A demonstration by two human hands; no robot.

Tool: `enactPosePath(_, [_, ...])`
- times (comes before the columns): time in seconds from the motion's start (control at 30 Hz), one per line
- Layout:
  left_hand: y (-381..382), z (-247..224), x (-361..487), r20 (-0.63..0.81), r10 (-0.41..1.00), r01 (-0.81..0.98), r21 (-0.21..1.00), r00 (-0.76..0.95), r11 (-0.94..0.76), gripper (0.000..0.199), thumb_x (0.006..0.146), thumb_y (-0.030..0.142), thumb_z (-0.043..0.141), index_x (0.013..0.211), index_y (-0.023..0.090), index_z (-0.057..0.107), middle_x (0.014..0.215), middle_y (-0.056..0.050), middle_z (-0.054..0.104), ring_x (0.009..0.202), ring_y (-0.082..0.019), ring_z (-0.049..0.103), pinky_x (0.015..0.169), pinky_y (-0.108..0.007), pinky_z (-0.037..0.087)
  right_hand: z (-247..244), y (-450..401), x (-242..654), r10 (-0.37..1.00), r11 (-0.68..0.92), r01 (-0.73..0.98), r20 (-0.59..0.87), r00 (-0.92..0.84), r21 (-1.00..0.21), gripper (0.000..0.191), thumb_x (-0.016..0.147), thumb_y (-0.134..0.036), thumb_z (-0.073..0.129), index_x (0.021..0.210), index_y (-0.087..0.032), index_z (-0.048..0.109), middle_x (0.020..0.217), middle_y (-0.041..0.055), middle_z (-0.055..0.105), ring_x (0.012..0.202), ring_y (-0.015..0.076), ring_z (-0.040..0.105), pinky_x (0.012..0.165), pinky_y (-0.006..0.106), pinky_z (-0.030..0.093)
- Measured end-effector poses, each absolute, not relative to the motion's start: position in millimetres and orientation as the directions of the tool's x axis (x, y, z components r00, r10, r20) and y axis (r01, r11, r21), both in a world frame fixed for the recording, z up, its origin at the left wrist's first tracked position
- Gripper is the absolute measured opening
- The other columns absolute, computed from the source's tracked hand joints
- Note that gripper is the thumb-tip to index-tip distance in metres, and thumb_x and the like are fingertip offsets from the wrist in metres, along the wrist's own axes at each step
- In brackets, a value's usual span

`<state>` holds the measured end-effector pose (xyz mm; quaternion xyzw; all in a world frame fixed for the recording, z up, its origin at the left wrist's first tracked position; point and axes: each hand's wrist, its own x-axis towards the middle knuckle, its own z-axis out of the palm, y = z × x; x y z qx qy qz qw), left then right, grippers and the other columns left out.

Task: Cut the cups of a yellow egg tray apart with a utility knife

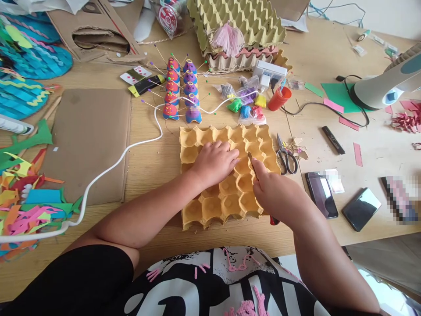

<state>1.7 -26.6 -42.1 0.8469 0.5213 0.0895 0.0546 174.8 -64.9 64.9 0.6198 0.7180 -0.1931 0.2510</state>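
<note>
A yellow egg tray [228, 202] lies flat on the table in front of me. My left hand [215, 161] rests on its upper middle, fingers bent and pressed down on the cups; I see nothing held in it. On the tray's right side, my right hand [271, 188] is closed round a thin cutting tool [252, 164], whose narrow end points up and left into the cups. Black-handled scissors [287, 159] lie just right of the tray. A red-and-black object [274, 220] shows partly at the lower right edge.
Painted figures [171, 110] with pins stand behind the tray. A white cable [123, 153] crosses the table [154, 171]. Cardboard [90, 145] and paper scraps [29, 217] lie left. Stacked trays [237, 22], a red cup [279, 98], phones [322, 195] and a lamp base [365, 94] are around.
</note>
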Motion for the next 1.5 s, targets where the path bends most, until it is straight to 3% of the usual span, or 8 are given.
enactPosePath(0.2, [-26.4, -40.8, 1.8, 0.078, 0.897, 0.876, 0.194, 0.435, -0.441, 0.025, 0.108, 0.043, 0.054, 0.109, 0.025, 0.072, 0.108, -0.009, 0.07, 0.108, -0.031, 0.064, 0.087, -0.043, 0.045, 56.1, -52.7, 172.8, 0.826, 0.149, 0.989, -0.55, -0.125, -0.001, 0.07, 0.1, -0.024, 0.035, 0.168, -0.013, 0.031, 0.106, 0.0151, 0.081, 0.092, 0.0305, 0.075, 0.066, 0.036, 0.044])
enactPosePath(0.43, [-26.9, -41.3, 2.2, 0.102, 0.891, 0.875, 0.172, 0.441, -0.453, 0.027, 0.109, 0.044, 0.053, 0.105, 0.024, 0.071, 0.107, -0.008, 0.071, 0.107, -0.03, 0.065, 0.084, -0.041, 0.045, 61.5, -70.4, 176.8, 0.797, 0.16, 0.987, -0.593, -0.117, 0.021, 0.069, 0.102, -0.022, 0.031, 0.17, -0.01, 0.027, 0.092, 0.0134, 0.08, 0.083, 0.0283, 0.075, 0.062, 0.035, 0.039])
enactPosePath(0.57, [-26.4, -41.3, 2.2, 0.094, 0.892, 0.876, 0.173, 0.441, -0.451, 0.026, 0.108, 0.044, 0.054, 0.108, 0.024, 0.071, 0.108, -0.008, 0.07, 0.108, -0.031, 0.065, 0.085, -0.042, 0.045, 59.5, -57.8, 180.1, 0.815, 0.171, 0.985, -0.56, -0.147, -0.009, 0.068, 0.101, -0.024, 0.033, 0.168, -0.013, 0.031, 0.102, 0.0138, 0.081, 0.086, 0.0285, 0.074, 0.061, 0.035, 0.036])
enactPosePath(0.73, [-26.5, -39.7, 2.2, 0.084, 0.898, 0.879, 0.183, 0.433, -0.441, 0.025, 0.108, 0.043, 0.053, 0.11, 0.025, 0.071, 0.107, -0.008, 0.07, 0.108, -0.031, 0.064, 0.087, -0.042, 0.045, 58.8, -48.4, 173.2, 0.823, 0.159, 0.987, -0.55, -0.142, -0.017, 0.068, 0.1, -0.022, 0.035, 0.167, -0.012, 0.033, 0.113, 0.0169, 0.08, 0.095, 0.0299, 0.075, 0.067, 0.036, 0.042])
enactPosePath(0.97, [-27.4, -38.6, 1.5, 0.085, 0.894, 0.872, 0.196, 0.441, -0.449, 0.027, 0.109, 0.044, 0.052, 0.107, 0.025, 0.071, 0.108, -0.009, 0.071, 0.108, -0.03, 0.064, 0.088, -0.041, 0.045, 60.5, -74.3, 170.5, 0.8, 0.175, 0.983, -0.591, -0.105, 0.063, 0.071, 0.102, -0.02, 0.03, 0.171, -0.006, 0.022, 0.088, 0.0149, 0.079, 0.083, 0.0305, 0.075, 0.065, 0.037, 0.047])
enactPosePath(1.27, [-26.5, -39.7, 1.8, 0.075, 0.898, 0.878, 0.188, 0.433, -0.44, 0.025, 0.108, 0.043, 0.053, 0.109, 0.025, 0.071, 0.108, -0.008, 0.07, 0.108, -0.03, 0.064, 0.088, -0.041, 0.045, 55.9, -46.6, 171.9, 0.833, 0.17, 0.985, -0.534, -0.142, 0.004, 0.069, 0.1, -0.024, 0.035, 0.167, -0.011, 0.034, 0.111, 0.0168, 0.08, 0.098, 0.0304, 0.076, 0.07, 0.034, 0.045])
enactPosePath(1.4, [-27.4, -39.7, 1.7, 0.1, 0.893, 0.875, 0.179, 0.439, -0.45, 0.028, 0.109, 0.044, 0.052, 0.107, 0.024, 0.071, 0.106, -0.008, 0.071, 0.107, -0.03, 0.064, 0.085, -0.041, 0.045, 53.0, -64.6, 170.0, 0.824, 0.174, 0.984, -0.553, -0.126, 0.035, 0.073, 0.102, -0.024, 0.032, 0.172, -0.009, 0.021, 0.098, 0.0166, 0.081, 0.09, 0.0307, 0.077, 0.067, 0.036, 0.048])
enactPosePath(1.5, [-27.8, -39.4, 1.8, 0.1, 0.891, 0.872, 0.183, 0.442, -0.453, 0.028, 0.109, 0.044, 0.052, 0.106, 0.024, 0.071, 0.106, -0.009, 0.071, 0.107, -0.03, 0.064, 0.085, -0.041, 0.045, 52.1, -77.3, 172.1, 0.818, 0.18, 0.982, -0.563, -0.121, 0.051, 0.071, 0.103, -0.022, 0.03, 0.172, -0.007, 0.021, 0.089, 0.015, 0.08, 0.084, 0.0297, 0.077, 0.064, 0.036, 0.049])
